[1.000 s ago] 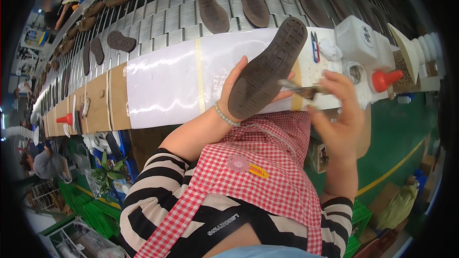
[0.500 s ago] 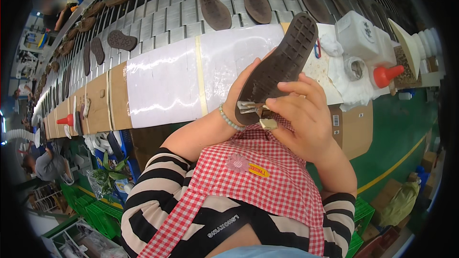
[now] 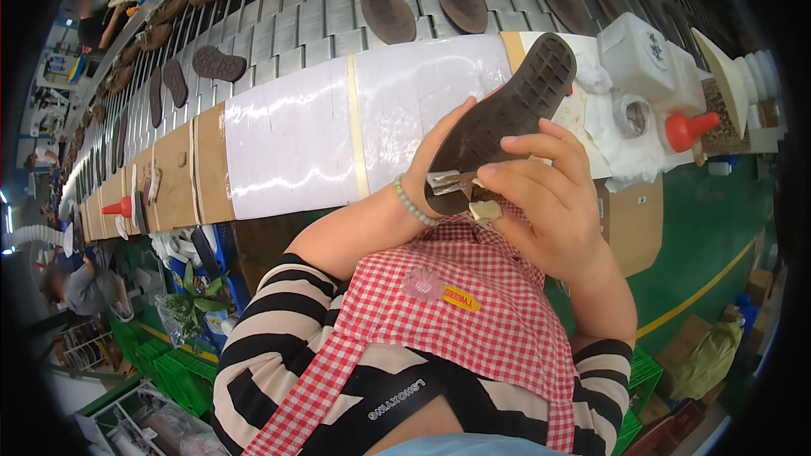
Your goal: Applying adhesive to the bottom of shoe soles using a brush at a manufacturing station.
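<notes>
My left hand (image 3: pixel 431 148) is wrapped round the back and edge of a dark brown shoe sole (image 3: pixel 498 131), most of its fingers hidden behind it. The sole is tilted, its gridded end up and away from me. In my right hand (image 3: pixel 549 203) a small flat tool with a silvery end (image 3: pixel 446 182) is pinched, its tip against the near end of the sole. My grip covers most of that tool, so its exact kind does not show. A pale yellowish block (image 3: pixel 486 211) sticks out by my right thumb; I cannot tell whether it belongs to the tool.
Beyond the worktable (image 3: pixel 291 135), covered with clear film, a slatted metal conveyor (image 3: pixel 321 29) carries several soles (image 3: pixel 384 4). White bottles (image 3: pixel 634 55), a red-capped bottle (image 3: pixel 691 129) and a clear cup (image 3: pixel 631 116) stand at right. Another red nozzle (image 3: pixel 118 207) lies far left.
The sole and both hands have shifted slightly to the right, and the sole's far end is a little lower. The tool's silvery end stays at the sole's near end.
</notes>
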Demonstrator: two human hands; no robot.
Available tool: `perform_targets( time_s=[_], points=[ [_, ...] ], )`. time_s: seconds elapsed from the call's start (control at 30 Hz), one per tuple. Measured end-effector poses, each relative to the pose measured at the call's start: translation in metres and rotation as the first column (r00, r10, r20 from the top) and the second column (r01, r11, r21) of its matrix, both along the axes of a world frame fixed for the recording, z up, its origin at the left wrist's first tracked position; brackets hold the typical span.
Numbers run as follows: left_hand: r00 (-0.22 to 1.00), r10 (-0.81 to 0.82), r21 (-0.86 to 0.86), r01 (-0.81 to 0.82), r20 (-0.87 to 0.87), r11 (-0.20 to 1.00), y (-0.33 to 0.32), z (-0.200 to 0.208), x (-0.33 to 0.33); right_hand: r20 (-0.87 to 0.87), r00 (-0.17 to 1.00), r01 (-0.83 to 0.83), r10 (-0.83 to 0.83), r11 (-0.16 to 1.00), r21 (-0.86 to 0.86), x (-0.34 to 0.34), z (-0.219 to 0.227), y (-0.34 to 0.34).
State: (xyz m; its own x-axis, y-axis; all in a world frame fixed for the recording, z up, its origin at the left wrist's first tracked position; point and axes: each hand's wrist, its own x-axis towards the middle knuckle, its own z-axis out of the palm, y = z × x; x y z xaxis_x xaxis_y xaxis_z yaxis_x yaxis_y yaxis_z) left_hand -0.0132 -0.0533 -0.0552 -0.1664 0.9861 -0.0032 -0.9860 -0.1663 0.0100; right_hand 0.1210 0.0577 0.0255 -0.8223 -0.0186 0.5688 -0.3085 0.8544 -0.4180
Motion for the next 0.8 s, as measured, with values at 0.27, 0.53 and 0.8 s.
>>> perform_targets(
  time_s=[0.27,0.53,0.8],
  points=[
    [0.995,-0.094,-0.101,0.095,0.021,0.990,0.000,0.000,-0.002,0.101,0.988,-0.124,0.119,0.991,0.040,0.007,0.009,0.000],
    [0.985,-0.144,-0.035,0.148,0.090,0.988,-0.003,-0.009,-0.003,0.153,0.979,-0.153,0.137,0.983,0.101,0.010,0.012,0.007],
    [0.981,-0.141,0.015,0.140,0.133,0.990,-0.003,-0.004,0.002,0.157,0.982,-0.123,0.104,0.985,0.120,0.008,0.017,0.007]
  ],
)
